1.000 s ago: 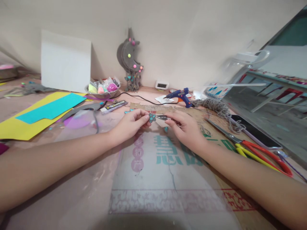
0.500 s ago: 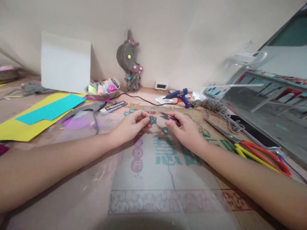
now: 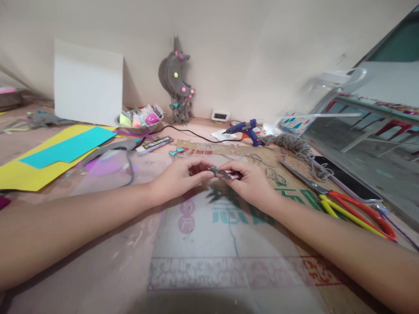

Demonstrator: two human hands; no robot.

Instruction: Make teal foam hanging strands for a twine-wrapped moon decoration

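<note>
My left hand (image 3: 183, 176) pinches a small grey piece (image 3: 213, 169) between thumb and fingertips; the fingers hide part of it. Closed around a small pair of scissors (image 3: 225, 175), my right hand (image 3: 252, 181) has the pinkish handles mostly tucked in its fingers. The dark blades touch or lie just beside the grey piece, I cannot tell which. Both hands are close together above a cardboard sheet (image 3: 203, 240) under a clear cover. Two teal heart-shaped bits (image 3: 176, 151) lie behind my left hand.
Large scissors (image 3: 343, 200), a phone (image 3: 350, 179) and grey yarn (image 3: 294, 148) lie right. At the back are a blue glue gun (image 3: 247, 130), a small clock (image 3: 220, 115) and a bowl of clay (image 3: 139, 124). A grey moon ornament (image 3: 175, 74) hangs on the wall.
My hands have come together, bringing the scissors blades up to the grey piece. The piece has turned, so its teal parts no longer show clearly.
</note>
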